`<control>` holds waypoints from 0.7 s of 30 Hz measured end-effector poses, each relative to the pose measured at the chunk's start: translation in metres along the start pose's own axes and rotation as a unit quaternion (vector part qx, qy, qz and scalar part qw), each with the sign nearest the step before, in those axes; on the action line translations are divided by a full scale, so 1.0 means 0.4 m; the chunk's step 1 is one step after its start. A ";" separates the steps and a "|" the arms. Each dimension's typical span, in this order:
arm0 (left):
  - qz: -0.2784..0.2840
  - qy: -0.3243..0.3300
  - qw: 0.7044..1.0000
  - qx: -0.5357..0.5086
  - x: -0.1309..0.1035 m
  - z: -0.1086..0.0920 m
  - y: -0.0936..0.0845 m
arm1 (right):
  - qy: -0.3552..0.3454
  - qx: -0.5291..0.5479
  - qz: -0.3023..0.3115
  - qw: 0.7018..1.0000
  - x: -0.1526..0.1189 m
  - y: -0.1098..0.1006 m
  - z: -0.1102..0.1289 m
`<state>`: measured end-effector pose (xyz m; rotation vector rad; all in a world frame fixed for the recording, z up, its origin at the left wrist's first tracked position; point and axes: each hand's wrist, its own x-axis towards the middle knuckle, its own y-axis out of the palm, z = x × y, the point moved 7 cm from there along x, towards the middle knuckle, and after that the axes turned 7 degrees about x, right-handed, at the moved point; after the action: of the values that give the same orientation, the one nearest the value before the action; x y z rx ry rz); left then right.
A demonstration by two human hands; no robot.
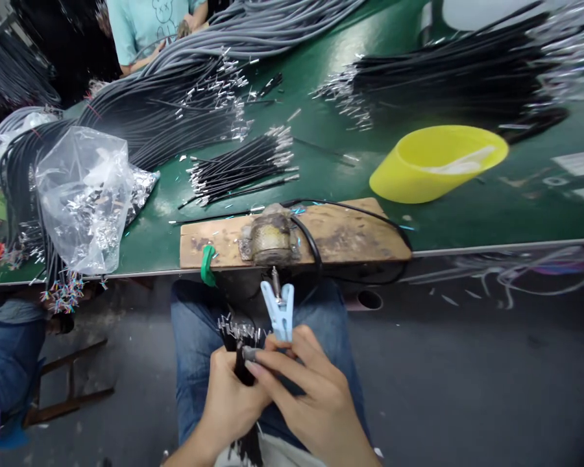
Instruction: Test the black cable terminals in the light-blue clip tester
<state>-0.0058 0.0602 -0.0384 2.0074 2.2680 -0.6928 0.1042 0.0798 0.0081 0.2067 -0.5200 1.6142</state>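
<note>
Wire bundle gripped upright in left hand, cut ends up, long axis running down past the wrist. Right hand nearer the pale blue clip, fingertips pinching one wire end just beneath it, below the small motor.

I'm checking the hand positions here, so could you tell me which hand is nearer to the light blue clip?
Right. The right hand has its fingers touching the base of the light blue clip; the left hand grips the bundle of black wires just left of it.
</note>
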 end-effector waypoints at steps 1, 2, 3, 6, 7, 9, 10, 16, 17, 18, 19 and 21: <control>-0.025 -0.013 1.000 0.003 -0.002 0.011 -0.008 | 0.007 0.014 -0.010 1.000 0.003 -0.004 -0.005; -0.056 -0.026 0.998 0.006 -0.005 0.023 -0.019 | 0.015 0.027 -0.019 0.999 0.005 -0.006 -0.010; -0.084 -0.035 0.996 0.004 -0.008 0.033 -0.029 | 0.024 0.039 -0.030 0.998 0.005 -0.009 -0.015; -0.108 -0.038 0.993 -0.030 -0.012 0.049 -0.039 | 0.062 0.092 -0.085 0.990 -0.010 -0.011 -0.037; -0.091 -0.035 0.994 -0.048 -0.011 0.051 -0.034 | 0.090 0.126 -0.109 0.982 -0.020 -0.008 -0.052; -0.060 -0.039 0.994 -0.079 -0.010 0.054 -0.020 | 0.171 0.235 -0.150 0.945 -0.043 0.009 -0.090; -0.042 -0.045 0.994 -0.092 -0.011 0.057 -0.011 | 0.221 0.305 -0.152 0.914 -0.054 0.027 -0.109; 0.012 -0.058 0.986 -0.154 -0.016 0.058 0.017 | 0.403 0.562 -0.063 0.720 -0.071 0.118 -0.129; 0.008 -0.056 0.987 -0.151 -0.017 0.057 0.015 | 0.407 0.560 -0.067 0.718 -0.069 0.113 -0.129; 0.006 -0.060 0.987 -0.150 -0.017 0.059 0.013 | 0.406 0.551 -0.076 0.725 -0.067 0.106 -0.130; 0.005 -0.068 0.986 -0.151 -0.018 0.064 0.012 | 0.402 0.541 -0.085 0.734 -0.065 0.099 -0.131; 0.010 -0.091 0.984 -0.156 -0.019 0.075 0.013 | 0.390 0.532 -0.096 0.746 -0.063 0.089 -0.133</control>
<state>-0.0074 0.0430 -0.0648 1.7450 2.0979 -0.4615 0.0814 0.0799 -0.0567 0.3739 1.0963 1.4521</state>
